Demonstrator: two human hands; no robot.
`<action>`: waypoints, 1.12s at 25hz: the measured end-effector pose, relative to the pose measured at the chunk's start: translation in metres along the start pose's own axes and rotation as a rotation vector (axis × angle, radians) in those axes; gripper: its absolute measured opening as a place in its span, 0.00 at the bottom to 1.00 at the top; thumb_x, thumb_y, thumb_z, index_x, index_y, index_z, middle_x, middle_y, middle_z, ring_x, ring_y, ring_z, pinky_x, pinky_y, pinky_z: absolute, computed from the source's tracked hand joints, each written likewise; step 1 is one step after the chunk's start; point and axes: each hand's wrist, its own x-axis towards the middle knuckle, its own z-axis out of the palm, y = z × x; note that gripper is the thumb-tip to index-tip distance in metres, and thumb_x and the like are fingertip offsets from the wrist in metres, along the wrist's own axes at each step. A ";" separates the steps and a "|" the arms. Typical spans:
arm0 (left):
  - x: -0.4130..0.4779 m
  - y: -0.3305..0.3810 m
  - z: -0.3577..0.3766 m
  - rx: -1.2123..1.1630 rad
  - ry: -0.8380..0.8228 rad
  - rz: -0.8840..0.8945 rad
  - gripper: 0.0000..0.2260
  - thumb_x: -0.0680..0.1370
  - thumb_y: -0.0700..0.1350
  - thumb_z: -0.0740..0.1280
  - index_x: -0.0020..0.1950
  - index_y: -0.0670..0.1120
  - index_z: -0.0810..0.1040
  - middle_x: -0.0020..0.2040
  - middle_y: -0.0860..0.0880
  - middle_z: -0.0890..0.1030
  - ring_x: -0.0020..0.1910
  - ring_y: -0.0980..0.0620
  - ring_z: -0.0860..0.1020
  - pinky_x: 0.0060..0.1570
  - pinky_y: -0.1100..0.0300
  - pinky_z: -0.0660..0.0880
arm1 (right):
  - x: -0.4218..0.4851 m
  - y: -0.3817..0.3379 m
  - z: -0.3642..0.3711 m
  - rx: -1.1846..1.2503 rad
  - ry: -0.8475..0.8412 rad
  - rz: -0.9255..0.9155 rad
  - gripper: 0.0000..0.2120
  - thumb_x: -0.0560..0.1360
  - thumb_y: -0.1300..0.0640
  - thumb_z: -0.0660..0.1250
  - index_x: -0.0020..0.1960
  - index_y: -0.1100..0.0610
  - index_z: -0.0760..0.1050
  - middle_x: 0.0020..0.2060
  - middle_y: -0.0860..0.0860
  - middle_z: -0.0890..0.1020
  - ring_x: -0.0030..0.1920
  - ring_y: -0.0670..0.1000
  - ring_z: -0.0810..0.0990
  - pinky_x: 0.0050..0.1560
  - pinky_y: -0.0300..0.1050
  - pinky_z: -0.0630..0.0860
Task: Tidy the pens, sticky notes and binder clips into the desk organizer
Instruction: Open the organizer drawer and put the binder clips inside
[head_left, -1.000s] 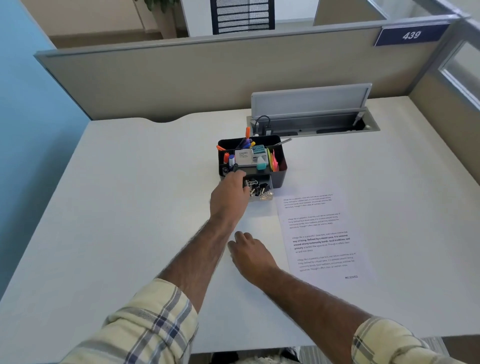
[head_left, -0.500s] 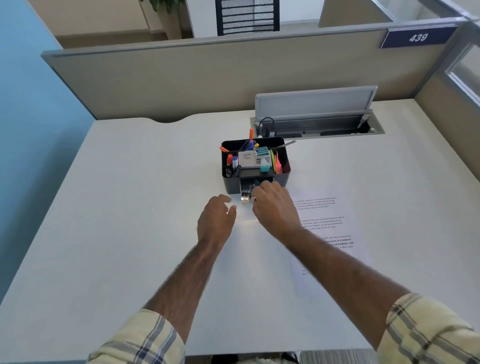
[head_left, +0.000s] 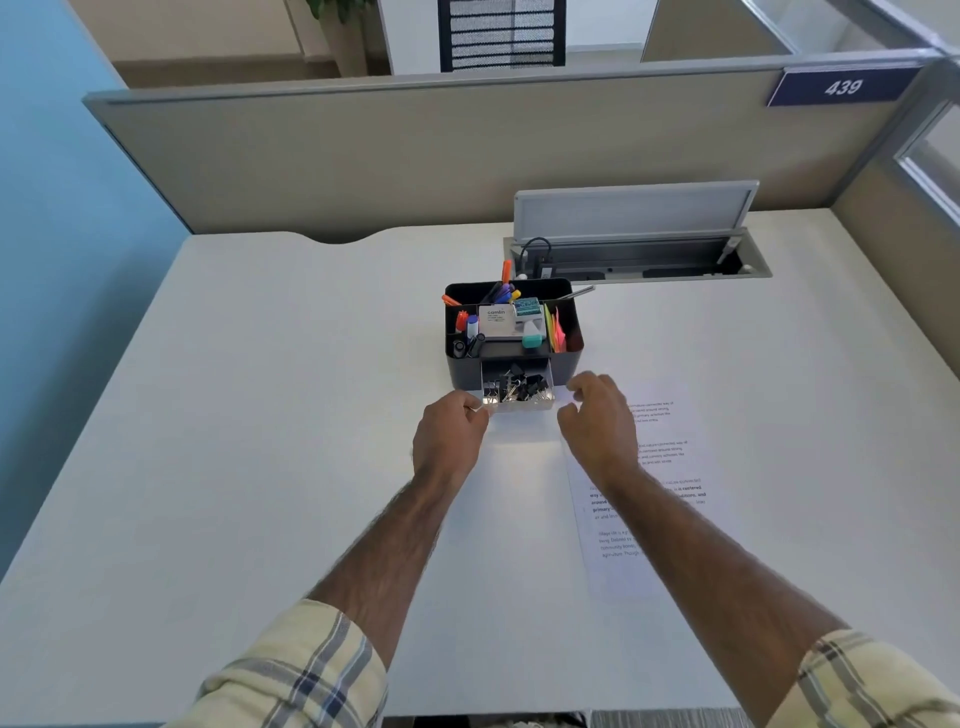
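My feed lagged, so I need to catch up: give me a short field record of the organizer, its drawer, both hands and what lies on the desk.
organizer: black, upright on desk
drawer: pulled open, binder clips inside
pens: back compartment
sticky notes: right compartment
left hand: pinches drawer's front left corner
right hand: fingers curled by front right corner, contact unclear
printed sheet: flat on desk, under right forearm

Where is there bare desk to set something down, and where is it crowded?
Bare: left of the organizer; right of the printed sheet, below the cable tray. Crowded: before the open drawer, between left hand and right hand.
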 end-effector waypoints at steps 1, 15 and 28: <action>0.001 0.001 0.001 -0.005 0.001 -0.005 0.11 0.79 0.55 0.68 0.55 0.49 0.81 0.48 0.55 0.83 0.46 0.52 0.80 0.46 0.54 0.80 | -0.004 0.004 0.003 0.001 -0.036 0.031 0.18 0.75 0.63 0.65 0.64 0.54 0.76 0.59 0.51 0.79 0.55 0.51 0.79 0.56 0.53 0.79; 0.015 0.017 0.004 0.004 0.067 -0.007 0.06 0.80 0.51 0.67 0.50 0.50 0.81 0.45 0.55 0.83 0.42 0.54 0.80 0.39 0.58 0.77 | 0.016 -0.010 0.012 0.089 -0.104 0.087 0.09 0.79 0.56 0.65 0.41 0.55 0.80 0.38 0.48 0.83 0.40 0.50 0.82 0.42 0.47 0.81; 0.032 0.015 0.004 0.015 0.089 -0.085 0.11 0.80 0.56 0.67 0.45 0.49 0.78 0.39 0.55 0.80 0.38 0.54 0.78 0.36 0.59 0.73 | 0.024 -0.019 0.002 0.122 -0.142 0.012 0.11 0.79 0.60 0.63 0.54 0.59 0.83 0.48 0.52 0.85 0.46 0.52 0.82 0.49 0.49 0.82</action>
